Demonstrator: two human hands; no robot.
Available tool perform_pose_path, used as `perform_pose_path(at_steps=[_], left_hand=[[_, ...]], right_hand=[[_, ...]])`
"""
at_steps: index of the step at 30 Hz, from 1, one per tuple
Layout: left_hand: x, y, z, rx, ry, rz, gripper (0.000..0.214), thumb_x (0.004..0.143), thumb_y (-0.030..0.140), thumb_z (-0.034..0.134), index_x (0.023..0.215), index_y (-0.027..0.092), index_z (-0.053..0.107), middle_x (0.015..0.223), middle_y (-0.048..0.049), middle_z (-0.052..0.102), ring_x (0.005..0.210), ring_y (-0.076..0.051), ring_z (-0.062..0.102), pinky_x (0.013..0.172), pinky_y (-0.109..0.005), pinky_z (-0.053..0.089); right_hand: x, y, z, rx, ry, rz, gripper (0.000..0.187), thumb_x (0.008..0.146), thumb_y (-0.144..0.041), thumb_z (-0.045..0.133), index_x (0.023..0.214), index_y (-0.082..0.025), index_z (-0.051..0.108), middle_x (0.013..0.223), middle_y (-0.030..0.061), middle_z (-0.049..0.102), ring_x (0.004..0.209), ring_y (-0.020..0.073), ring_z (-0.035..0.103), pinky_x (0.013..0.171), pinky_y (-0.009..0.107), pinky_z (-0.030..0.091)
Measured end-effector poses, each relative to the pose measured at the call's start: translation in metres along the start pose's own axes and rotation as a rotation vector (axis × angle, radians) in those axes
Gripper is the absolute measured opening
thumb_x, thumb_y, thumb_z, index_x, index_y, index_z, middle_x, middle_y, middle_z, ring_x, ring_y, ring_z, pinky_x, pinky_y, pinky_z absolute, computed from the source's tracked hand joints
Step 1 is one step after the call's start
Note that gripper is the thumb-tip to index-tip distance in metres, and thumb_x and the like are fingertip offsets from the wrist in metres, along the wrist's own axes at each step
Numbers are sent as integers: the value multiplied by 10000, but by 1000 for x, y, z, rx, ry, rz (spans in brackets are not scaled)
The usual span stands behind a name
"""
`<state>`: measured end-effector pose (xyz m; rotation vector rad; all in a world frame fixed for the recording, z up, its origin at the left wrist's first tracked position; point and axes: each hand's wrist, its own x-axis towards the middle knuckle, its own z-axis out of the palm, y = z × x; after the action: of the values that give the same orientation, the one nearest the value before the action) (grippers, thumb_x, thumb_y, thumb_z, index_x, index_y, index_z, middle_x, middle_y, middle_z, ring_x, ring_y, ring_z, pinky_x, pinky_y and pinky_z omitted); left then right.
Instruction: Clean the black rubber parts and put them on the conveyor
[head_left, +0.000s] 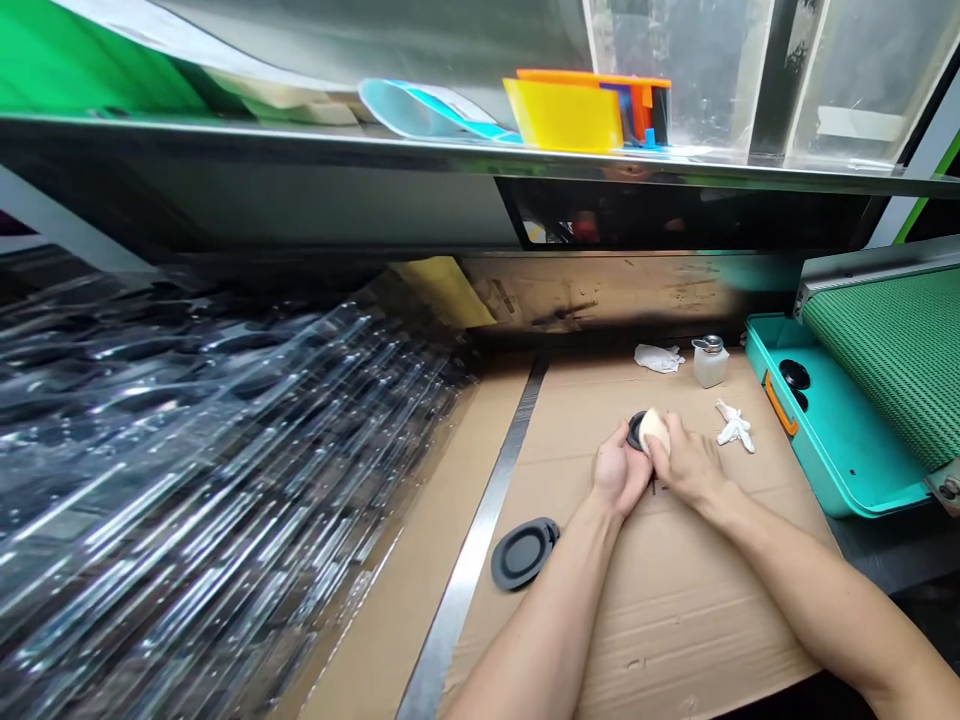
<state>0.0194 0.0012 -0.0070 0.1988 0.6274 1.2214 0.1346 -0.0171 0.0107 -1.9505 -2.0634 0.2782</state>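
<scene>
Over the cardboard-covered table (pixel 675 600), my left hand (pixel 621 468) holds a small round black part (pixel 636 428), partly hidden by what my right hand has. My right hand (pixel 686 458) grips a cream-coloured pad, perhaps a sponge (pixel 655 430), pressed against the black part. Beside my left forearm lies a dark grey oval part (pixel 523 553) with a raised ring. A crumpled white cloth or glove piece (pixel 735 426) lies just right of my right hand.
Stacked clear plastic trays (pixel 247 480) fill the left side. A translucent bottle (pixel 709 361) and white crumpled cloth (pixel 658 358) stand behind my hands. At right, a teal bin (pixel 832 470) with black parts sits under a green conveyor belt (pixel 892 340). A metal shelf (pixel 450 155) spans overhead.
</scene>
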Motion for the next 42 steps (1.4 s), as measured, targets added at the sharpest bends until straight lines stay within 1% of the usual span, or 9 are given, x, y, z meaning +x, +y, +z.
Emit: perform_pose_path(at_steps=[7, 14, 16, 19, 22, 25, 30, 37, 42], left_hand=[[1, 0, -2, -11, -12, -94, 399, 1027, 285, 339, 1103, 87, 676, 1119, -173, 724, 1077, -247, 694, 965, -390, 570], [3, 11, -9, 44, -4, 41, 319, 1025, 339, 384, 1049, 134, 627, 1080, -157, 701, 978, -236, 709, 848, -394, 586], [0, 9, -9, 244, -1, 247, 279, 958, 372, 568, 1128, 154, 606, 1102, -138, 692, 995, -220, 699, 884, -364, 562], [-10, 1, -8, 711, 2, 724, 690, 768, 305, 815, 1369, 214, 487, 1241, -120, 652, 1159, -224, 637, 1036, -375, 487], [-23, -8, -5, 1108, -47, 1111, 903, 747, 276, 829, 1504, 260, 338, 1321, -120, 619, 1251, -241, 588, 1093, -414, 450], [-29, -11, -3, 1278, -48, 1280, 932, 791, 269, 794, 1551, 284, 254, 1307, -114, 629, 1232, -237, 599, 1056, -413, 485], [-27, -7, -2, 1257, -21, 1167, 927, 755, 229, 815, 1530, 255, 306, 1306, -119, 629, 1250, -244, 578, 1086, -424, 463], [-40, -7, 12, 558, 37, 709, 582, 670, 5, 791, 1179, 249, 650, 1306, -103, 645, 1360, -264, 492, 1138, -348, 390], [-8, 22, 5, 911, 143, 642, 157, 746, 204, 788, 811, 247, 653, 989, -83, 707, 1207, -284, 579, 1037, -337, 434]], right_hand=[[0, -8, 6, -21, -27, -1, 451, 1019, -504, 376, 1342, -197, 449, 1041, 123, 738, 914, 282, 707, 766, 325, 447], [9, 25, -1, 41, 144, 101, 394, 1029, -469, 372, 1332, -236, 465, 1092, 91, 740, 987, 281, 692, 773, 331, 436], [10, 31, -1, 40, 133, 99, 389, 1025, -474, 376, 1319, -242, 483, 1071, 88, 743, 982, 282, 690, 776, 334, 435], [11, 32, 1, 13, 84, 95, 388, 1020, -475, 384, 1306, -242, 506, 1061, 94, 741, 980, 287, 688, 777, 339, 435], [12, 30, 2, -4, 60, 98, 392, 1019, -470, 385, 1310, -237, 507, 1062, 100, 740, 970, 289, 689, 761, 339, 437], [13, 30, 1, -22, 43, 104, 387, 1020, -463, 382, 1298, -228, 514, 1044, 102, 743, 944, 290, 691, 762, 342, 438], [15, 31, 0, -33, 43, 117, 432, 1020, -510, 374, 1327, -236, 507, 1084, 113, 728, 994, 299, 680, 775, 344, 443], [17, 32, 1, -41, 31, 110, 433, 1026, -486, 378, 1346, -218, 490, 1101, 128, 718, 1006, 291, 674, 789, 347, 440], [18, 33, 4, -25, 39, 81, 396, 1026, -462, 376, 1315, -220, 498, 1068, 116, 729, 1001, 281, 683, 790, 345, 450]])
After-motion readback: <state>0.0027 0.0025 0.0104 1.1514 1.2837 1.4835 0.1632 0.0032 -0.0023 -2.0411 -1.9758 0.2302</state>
